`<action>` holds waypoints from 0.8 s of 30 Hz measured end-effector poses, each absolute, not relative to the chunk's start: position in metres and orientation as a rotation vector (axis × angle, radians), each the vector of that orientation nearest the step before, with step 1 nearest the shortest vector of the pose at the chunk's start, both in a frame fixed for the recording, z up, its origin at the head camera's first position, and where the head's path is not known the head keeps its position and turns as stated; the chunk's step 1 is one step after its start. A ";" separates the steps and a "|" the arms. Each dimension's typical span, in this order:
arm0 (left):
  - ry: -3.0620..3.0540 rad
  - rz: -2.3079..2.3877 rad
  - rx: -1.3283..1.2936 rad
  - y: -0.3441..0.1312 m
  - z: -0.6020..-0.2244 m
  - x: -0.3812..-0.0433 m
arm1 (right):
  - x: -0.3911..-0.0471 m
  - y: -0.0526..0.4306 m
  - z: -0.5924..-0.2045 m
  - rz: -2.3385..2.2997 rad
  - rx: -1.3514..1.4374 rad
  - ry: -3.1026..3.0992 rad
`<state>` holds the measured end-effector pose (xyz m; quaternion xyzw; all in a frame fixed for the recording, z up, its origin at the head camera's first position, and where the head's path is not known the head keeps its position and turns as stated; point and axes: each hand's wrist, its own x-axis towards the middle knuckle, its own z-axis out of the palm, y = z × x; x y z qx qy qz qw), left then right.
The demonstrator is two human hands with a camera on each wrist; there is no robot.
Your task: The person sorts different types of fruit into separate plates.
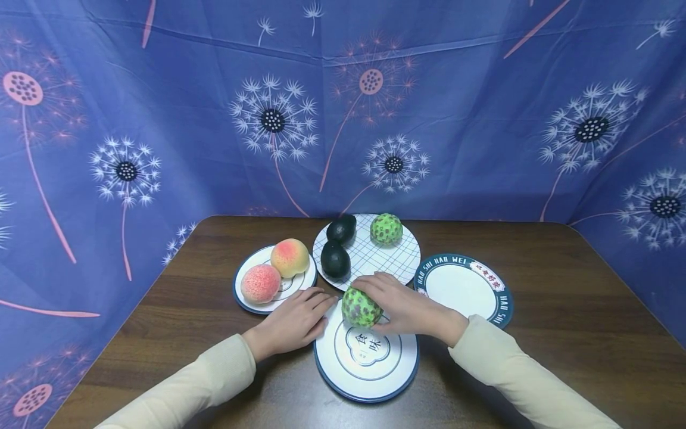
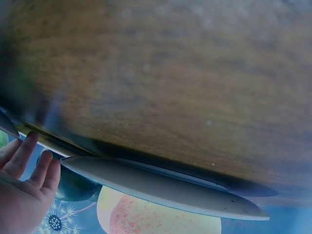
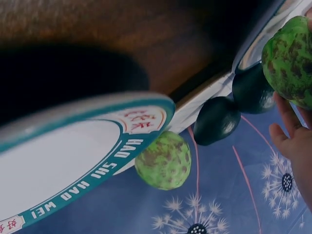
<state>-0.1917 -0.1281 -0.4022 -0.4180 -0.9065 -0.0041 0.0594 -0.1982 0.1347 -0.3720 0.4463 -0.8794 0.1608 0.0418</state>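
My right hand grips a green custard apple with brown patches, over the far part of a blue-rimmed white plate. In the right wrist view the same fruit fills the upper right corner, fingertips against its side. My left hand holds nothing; its fingers are extended at the left edge of that plate, beside a smaller plate with two peaches. The left wrist view shows its spread fingers near the small plate's rim.
Behind, a checked white plate bears two dark avocados and another custard apple. A teal-rimmed plate lies to the right. The wooden table ends at a blue dandelion-print cloth.
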 end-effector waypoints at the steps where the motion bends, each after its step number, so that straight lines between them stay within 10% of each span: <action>1: -2.746 -0.014 -1.265 -0.128 -0.402 -0.192 | -0.197 0.134 -0.373 0.490 1.371 -2.690; 24: -2.753 0.011 -1.256 -0.128 -0.404 -0.192 | -0.189 0.130 -0.381 0.516 1.390 -2.675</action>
